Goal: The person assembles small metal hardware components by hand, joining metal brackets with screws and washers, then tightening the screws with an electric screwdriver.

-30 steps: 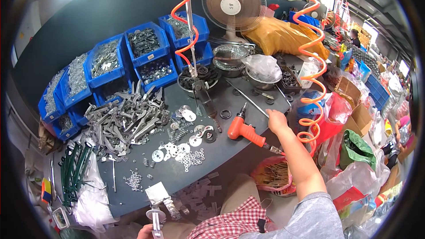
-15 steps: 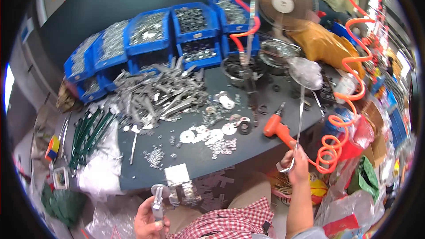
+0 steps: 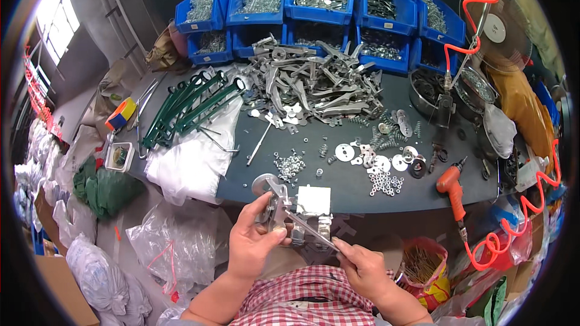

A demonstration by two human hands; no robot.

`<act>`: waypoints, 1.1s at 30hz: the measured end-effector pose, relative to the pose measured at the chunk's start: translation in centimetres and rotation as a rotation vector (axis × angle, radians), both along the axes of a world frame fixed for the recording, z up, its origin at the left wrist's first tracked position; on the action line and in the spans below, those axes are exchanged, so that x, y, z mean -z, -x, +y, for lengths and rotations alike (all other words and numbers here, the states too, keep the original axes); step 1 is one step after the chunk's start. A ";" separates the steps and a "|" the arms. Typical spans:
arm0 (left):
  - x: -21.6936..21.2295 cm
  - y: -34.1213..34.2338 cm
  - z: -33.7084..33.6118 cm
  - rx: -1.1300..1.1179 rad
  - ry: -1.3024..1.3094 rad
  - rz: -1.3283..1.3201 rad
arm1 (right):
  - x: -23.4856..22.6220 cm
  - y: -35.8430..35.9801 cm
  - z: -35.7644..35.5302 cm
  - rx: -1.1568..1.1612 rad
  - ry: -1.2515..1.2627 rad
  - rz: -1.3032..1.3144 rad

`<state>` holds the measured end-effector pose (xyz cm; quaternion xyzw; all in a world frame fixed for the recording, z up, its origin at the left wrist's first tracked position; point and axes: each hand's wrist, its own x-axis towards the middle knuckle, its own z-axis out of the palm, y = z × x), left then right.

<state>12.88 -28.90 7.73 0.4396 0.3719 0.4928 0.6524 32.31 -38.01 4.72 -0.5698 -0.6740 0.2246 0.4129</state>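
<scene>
Left hand [image 3: 252,241]: gripping a metal bracket [image 3: 279,206]
Right hand [image 3: 362,267]: pinching a thin rod [image 3: 313,231]
Rod: brought from beside the drill [image 3: 450,188] to the bracket
Work: now two-handed

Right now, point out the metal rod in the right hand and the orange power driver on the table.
Metal rod [image 3: 312,230]: head view, middle of its shaft.
Orange power driver [image 3: 451,191]: head view, where body meets handle.
</scene>
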 end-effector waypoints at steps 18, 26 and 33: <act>0.9 -0.5 1.3 -0.096 -0.835 0.792 | 0.1 0.7 3.3 -0.005 0.126 -0.272; 0.7 -0.3 1.6 -0.099 -0.947 0.842 | -0.6 -4.6 12.1 0.012 0.233 0.168; -0.1 -0.2 2.1 -0.050 -1.214 0.869 | 3.6 -14.3 24.0 0.545 0.366 -0.705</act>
